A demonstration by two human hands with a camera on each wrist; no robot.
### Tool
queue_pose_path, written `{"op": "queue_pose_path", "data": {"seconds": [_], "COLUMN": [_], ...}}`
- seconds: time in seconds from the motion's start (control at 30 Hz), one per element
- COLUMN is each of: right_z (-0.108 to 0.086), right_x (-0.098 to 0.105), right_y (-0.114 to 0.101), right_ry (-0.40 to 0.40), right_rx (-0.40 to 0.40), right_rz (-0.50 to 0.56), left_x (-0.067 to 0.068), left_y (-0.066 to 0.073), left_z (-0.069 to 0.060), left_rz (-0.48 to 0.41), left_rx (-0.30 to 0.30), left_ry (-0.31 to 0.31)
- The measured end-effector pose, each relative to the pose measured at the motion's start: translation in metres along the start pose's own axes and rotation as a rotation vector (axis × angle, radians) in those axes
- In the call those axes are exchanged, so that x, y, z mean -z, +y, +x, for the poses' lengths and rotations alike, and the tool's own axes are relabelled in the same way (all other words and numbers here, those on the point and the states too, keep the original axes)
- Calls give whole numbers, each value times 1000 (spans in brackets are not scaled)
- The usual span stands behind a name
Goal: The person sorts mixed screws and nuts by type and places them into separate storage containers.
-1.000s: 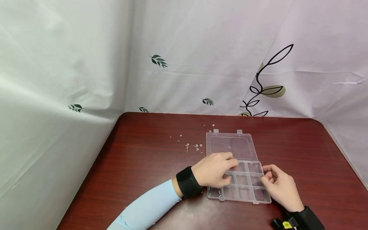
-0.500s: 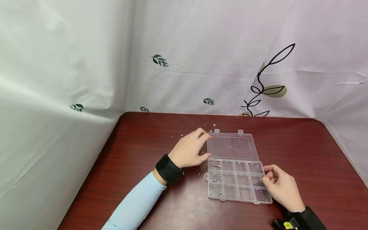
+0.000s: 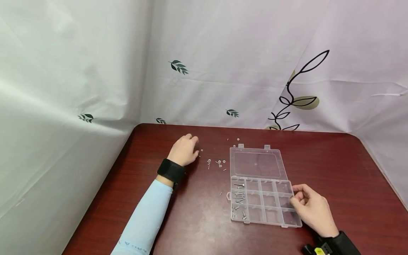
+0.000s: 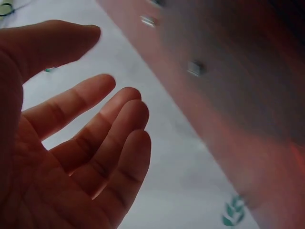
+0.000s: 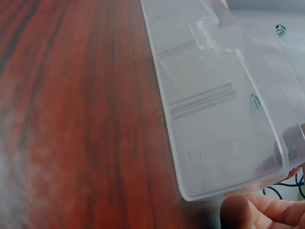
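Note:
A clear plastic compartment box (image 3: 271,213) lies on the table with its lid (image 3: 258,163) folded back flat. Screws (image 3: 239,195) sit in its left column of compartments. My right hand (image 3: 315,212) holds the box's right edge between thumb and fingers; the thumb (image 5: 237,212) shows beside the box corner in the right wrist view. Left of the box, my left hand (image 3: 183,151) hovers near the far left of the table. Its fingers (image 4: 131,157) are loosely bent, with nothing between them. Small blurred metal pieces (image 4: 195,68) lie beyond the fingertips in the left wrist view.
Small nuts and screws (image 3: 220,163) are scattered between the left hand and the lid. A few more nuts (image 3: 238,139) lie behind the lid. One lone screw (image 3: 220,193) rests left of the box. White cloth (image 3: 207,71) hangs beyond the dark red table (image 3: 197,212).
The left hand has left the box's compartments and moved left and away across the table, uncovering the screws in the box and the scattered pieces. The right hand stays at the box's edge.

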State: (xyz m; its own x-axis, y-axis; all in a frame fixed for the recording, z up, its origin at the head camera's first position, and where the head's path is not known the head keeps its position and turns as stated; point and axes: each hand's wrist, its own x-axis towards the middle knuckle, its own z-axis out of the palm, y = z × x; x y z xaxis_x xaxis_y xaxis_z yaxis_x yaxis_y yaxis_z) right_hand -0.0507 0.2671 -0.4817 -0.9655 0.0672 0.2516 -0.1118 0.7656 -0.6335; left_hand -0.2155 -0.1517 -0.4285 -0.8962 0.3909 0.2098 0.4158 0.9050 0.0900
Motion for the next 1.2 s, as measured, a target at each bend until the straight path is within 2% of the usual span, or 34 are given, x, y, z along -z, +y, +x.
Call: {"op": "queue_pose_path", "data": {"seconds": [0.17, 0.33, 0.8, 1.03, 1.2], "right_z": [0, 0, 0, 0, 0], "right_x": [0, 0, 0, 0, 0], "right_y": [1, 1, 0, 1, 2], "right_ry": [3, -3, -12, -14, -13], "right_rx": [-2, -9, -12, -11, -2], "right_rz": [-3, -4, -10, -11, -9], "left_x": [-12, -19, -24, -27, -19], "left_y": [-16, -21, -22, -25, -16], "left_z": [2, 3, 2, 4, 6], "left_rz": [5, 1, 13, -54, -115], "left_rx": [2, 10, 6, -2, -39], "left_ry": [-35, -47, 9, -27, -30]}}
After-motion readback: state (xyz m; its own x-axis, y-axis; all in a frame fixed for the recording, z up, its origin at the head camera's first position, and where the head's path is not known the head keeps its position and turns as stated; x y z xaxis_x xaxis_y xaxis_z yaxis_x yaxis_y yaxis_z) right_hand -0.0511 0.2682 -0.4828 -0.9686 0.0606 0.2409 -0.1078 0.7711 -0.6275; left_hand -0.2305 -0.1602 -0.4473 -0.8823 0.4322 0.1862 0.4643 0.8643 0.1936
